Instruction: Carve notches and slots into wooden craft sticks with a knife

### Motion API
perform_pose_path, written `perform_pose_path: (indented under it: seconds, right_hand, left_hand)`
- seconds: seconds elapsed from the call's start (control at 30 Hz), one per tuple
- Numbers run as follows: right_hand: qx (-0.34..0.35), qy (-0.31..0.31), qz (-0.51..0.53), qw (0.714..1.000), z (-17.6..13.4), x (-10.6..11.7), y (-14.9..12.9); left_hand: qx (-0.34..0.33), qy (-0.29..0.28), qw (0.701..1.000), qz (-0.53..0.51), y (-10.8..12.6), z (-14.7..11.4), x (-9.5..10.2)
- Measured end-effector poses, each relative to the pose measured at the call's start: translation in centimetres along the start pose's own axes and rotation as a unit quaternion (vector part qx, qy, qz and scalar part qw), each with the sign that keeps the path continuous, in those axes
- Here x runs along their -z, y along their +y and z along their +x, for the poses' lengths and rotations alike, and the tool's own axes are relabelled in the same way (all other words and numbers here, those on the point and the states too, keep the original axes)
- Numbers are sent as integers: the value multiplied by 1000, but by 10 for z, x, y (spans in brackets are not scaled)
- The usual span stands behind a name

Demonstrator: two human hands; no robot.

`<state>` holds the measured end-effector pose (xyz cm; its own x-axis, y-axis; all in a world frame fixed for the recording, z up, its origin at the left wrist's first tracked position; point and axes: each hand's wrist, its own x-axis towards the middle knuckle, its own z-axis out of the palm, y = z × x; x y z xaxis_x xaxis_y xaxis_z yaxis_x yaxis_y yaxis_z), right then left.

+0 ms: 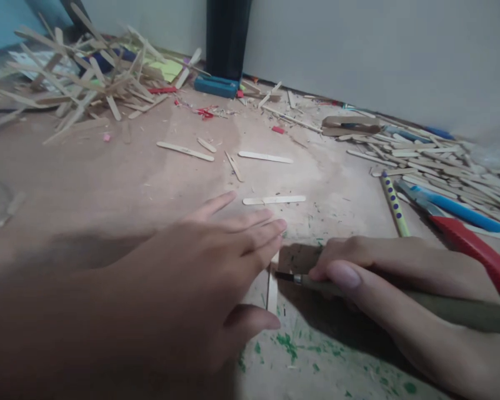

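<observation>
Green flecks (289, 346) dot the table (191, 183) at six o'clock, wall (358, 50) at one; right hand (383, 278) clamps tool (450, 311), left hand (223, 255) splays over stick (271, 294)

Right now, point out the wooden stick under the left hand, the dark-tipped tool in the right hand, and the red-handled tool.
Wooden stick (272, 291): head view, its uncovered length.
Dark-tipped tool (454, 311): head view, its handle.
Red-handled tool (470, 247): head view, its red grip.

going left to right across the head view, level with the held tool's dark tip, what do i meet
left hand → wooden stick → dark tip of the held tool → right hand → red handle
</observation>
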<state>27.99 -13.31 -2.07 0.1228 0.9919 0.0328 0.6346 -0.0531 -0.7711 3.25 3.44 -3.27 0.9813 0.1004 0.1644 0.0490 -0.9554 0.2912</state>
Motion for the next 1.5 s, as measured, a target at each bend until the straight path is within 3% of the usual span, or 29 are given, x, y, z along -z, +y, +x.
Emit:
perform_pose_path:
  seconds: [0.2, 0.43, 0.73, 0.97, 1.07, 1.3, 1.5]
  right_hand:
    - [-39, 24, 110, 993, -6, -6, 14]
    - [-55, -23, 220, 974, 2, 1, 15]
    - [-139, -2, 181, 974, -1, 2, 8]
    - [-127, 6, 206, 970, 2, -1, 12]
    - [-145, -40, 194, 969, 10, 5, 9]
    - [-113, -117, 187, 969, 28, 22, 6]
    - [-109, -101, 225, 963, 29, 18, 6]
  left_hand:
    - [8, -13, 1000, 3, 2, -4, 3]
    - [7, -17, 1000, -6, 3, 1, 3]
    - [11, -14, 1000, -10, 2, 0, 4]
    - [2, -13, 1000, 5, 2, 0, 3]
    - [-1, -18, 1000, 3, 3, 0, 4]
    - [3, -26, 1000, 0, 4, 1, 6]
    - [8, -20, 1000, -10, 2, -2, 5]
